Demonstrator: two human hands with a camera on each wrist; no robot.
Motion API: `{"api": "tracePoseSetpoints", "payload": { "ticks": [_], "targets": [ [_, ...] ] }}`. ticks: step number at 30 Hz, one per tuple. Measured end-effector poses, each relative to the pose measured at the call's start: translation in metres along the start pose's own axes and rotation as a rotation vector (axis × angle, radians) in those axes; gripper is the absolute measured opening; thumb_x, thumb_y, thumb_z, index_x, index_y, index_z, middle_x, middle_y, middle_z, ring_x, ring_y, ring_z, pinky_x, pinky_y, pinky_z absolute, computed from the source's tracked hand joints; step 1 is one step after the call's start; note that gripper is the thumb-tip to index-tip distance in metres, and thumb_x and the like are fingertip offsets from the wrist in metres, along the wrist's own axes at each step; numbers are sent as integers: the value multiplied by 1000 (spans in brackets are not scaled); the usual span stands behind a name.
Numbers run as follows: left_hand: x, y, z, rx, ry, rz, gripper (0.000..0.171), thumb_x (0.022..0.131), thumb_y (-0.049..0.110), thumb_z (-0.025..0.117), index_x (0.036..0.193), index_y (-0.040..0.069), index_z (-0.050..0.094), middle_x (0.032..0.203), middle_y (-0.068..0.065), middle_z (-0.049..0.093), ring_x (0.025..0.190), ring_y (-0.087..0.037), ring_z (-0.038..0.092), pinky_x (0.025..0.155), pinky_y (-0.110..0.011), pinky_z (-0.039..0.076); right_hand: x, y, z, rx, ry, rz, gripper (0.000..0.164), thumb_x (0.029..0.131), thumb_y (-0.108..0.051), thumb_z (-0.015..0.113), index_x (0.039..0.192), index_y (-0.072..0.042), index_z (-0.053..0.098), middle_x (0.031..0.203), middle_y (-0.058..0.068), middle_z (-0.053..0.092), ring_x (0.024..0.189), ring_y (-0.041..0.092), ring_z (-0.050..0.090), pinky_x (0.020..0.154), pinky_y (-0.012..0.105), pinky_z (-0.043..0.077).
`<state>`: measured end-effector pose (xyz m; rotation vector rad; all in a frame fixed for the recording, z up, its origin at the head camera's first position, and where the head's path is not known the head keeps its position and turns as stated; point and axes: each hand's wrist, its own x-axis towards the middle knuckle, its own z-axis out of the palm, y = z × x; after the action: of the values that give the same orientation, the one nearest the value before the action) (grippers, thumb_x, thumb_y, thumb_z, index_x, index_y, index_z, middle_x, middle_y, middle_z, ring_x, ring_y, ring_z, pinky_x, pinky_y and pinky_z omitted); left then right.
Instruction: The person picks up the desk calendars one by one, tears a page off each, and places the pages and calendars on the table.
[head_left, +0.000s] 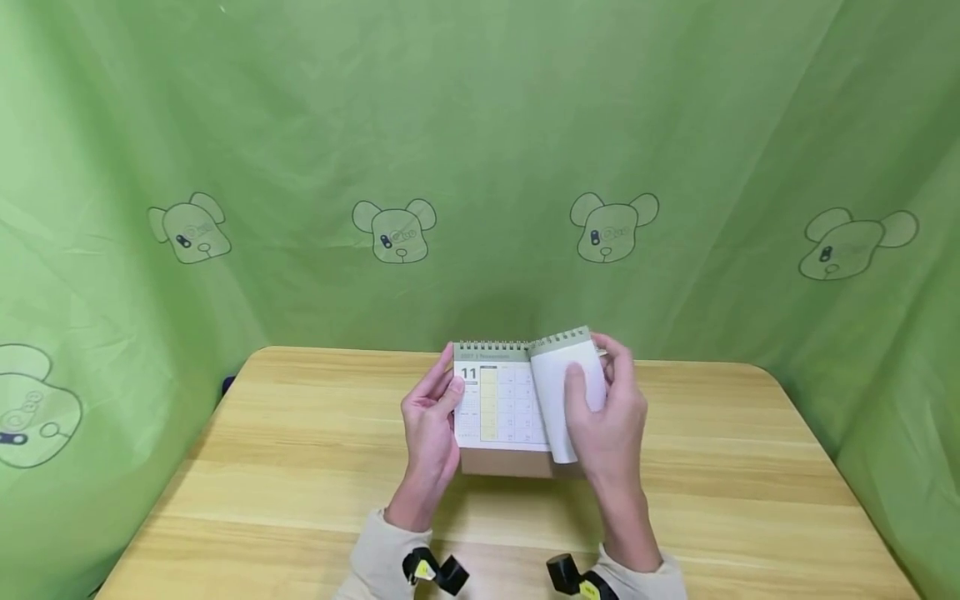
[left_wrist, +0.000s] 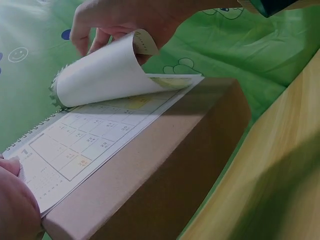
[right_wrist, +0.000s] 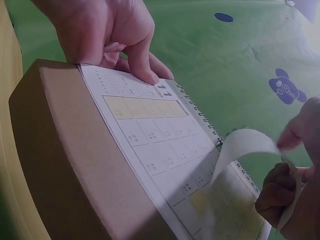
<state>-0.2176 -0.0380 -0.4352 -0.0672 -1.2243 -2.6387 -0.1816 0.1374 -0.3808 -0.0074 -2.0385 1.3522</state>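
A spiral-bound desk calendar (head_left: 502,404) on a brown cardboard stand (head_left: 510,462) is tilted up on the table, a large 11 at its top left. My left hand (head_left: 431,421) grips its left side, thumb on the front and fingers behind. At the right side, my right hand (head_left: 611,425) pinches a white page (head_left: 551,400) between thumb and fingers. That page is curled over leftward, covering part of the date grid. In the left wrist view, the curled page (left_wrist: 100,75) shows a jagged upper edge. The right wrist view shows the left thumb (right_wrist: 142,65) near the 11.
The wooden table (head_left: 300,467) spreads around the calendar. Green cloth (head_left: 495,125) with mouse-head drawings hangs behind it and at both sides. Black wrist cameras (head_left: 450,575) sit over the beige sleeves. A small dark object (head_left: 228,384) shows at the table's left edge.
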Motion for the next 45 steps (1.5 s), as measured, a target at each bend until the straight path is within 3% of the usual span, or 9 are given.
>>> {"api": "tracePoseSetpoints", "payload": {
  "ticks": [4, 6, 9, 17, 22, 34, 39, 45],
  "targets": [
    [0, 0, 1, 6, -3, -3, 45, 96, -13, 56, 137, 5, 63, 117, -14, 73, 103, -21, 71, 83, -29, 62, 2, 0, 0, -22, -21, 68, 54, 87, -22, 85, 130, -2, 60, 100, 13, 70, 79, 22, 62, 59, 20, 54],
    [1, -1, 1, 11, -6, 0, 45, 96, -13, 56, 137, 5, 63, 117, -14, 73, 103, -21, 71, 84, -29, 62, 3, 1, -1, -26, -29, 92, 49, 83, -22, 88, 120, -2, 63, 98, 13, 70, 79, 22, 62, 59, 20, 53],
    [1, -1, 1, 23, -7, 7, 45, 95, -14, 57, 136, 5, 63, 118, -15, 73, 104, -21, 71, 85, -30, 62, 3, 3, -3, -20, -46, 108, 39, 83, -18, 88, 111, -2, 67, 94, 13, 70, 77, 23, 61, 58, 22, 54],
    [1, -4, -2, 55, -13, 11, 46, 95, -14, 56, 136, 4, 63, 120, -16, 71, 105, -22, 71, 86, -31, 62, 3, 5, -2, -36, -98, 86, 29, 86, -9, 82, 111, -2, 68, 88, 14, 69, 71, 24, 60, 53, 26, 54],
    [1, -4, -2, 60, -22, 11, 45, 94, -14, 57, 135, 4, 63, 119, -15, 72, 103, -21, 71, 85, -30, 62, 4, 5, -3, -47, -107, 125, 22, 86, -9, 81, 104, 1, 71, 86, 16, 71, 67, 22, 63, 50, 26, 57],
    [4, 1, -6, -36, -2, -56, 48, 97, -13, 54, 138, 10, 63, 112, -9, 74, 101, -21, 71, 85, -29, 62, 5, 5, -9, 149, -169, 272, 24, 96, -17, 74, 110, 2, 68, 94, 23, 71, 66, 23, 70, 52, 38, 63],
    [4, 3, -5, -61, 1, -62, 49, 96, -14, 53, 137, 10, 64, 110, -9, 75, 100, -20, 72, 86, -29, 62, 5, 5, -11, 225, -158, 267, 23, 96, -15, 74, 110, 2, 68, 95, 24, 69, 66, 23, 71, 53, 41, 63],
    [4, 4, -5, -42, 1, -50, 47, 96, -14, 53, 136, 9, 64, 113, -10, 74, 101, -20, 72, 86, -30, 62, 5, 6, -9, 179, -143, 187, 22, 96, -14, 74, 111, 2, 70, 95, 22, 70, 66, 21, 70, 51, 38, 63]
  ]
}}
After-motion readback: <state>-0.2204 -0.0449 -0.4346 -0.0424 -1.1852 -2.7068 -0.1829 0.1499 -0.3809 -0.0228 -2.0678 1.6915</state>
